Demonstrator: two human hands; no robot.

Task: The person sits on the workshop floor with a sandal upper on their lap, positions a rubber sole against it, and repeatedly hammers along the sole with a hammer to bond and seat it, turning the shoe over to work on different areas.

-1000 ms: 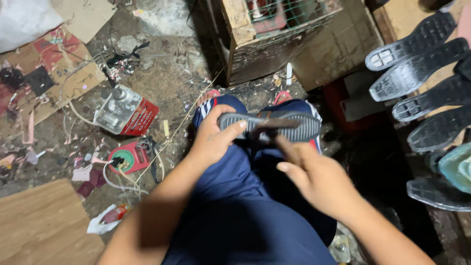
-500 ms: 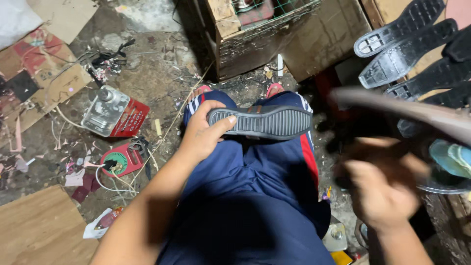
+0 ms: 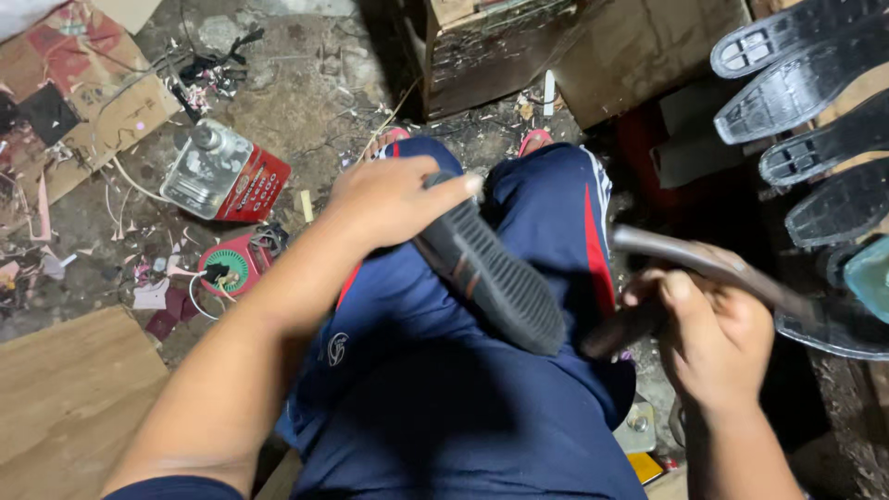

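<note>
Fingers of your left hand are clamped over the upper end of the black shoe sole, which lies across your lap, its long axis slanting down toward your right knee. Your right hand is closed around a blurred metal tool, just beside the sole's lower end.

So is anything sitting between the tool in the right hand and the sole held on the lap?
Nothing visible. The left hand grips the black sole at its far end; the right hand holds the curved tool beside it, only open space over the blue trousers between them.
</note>
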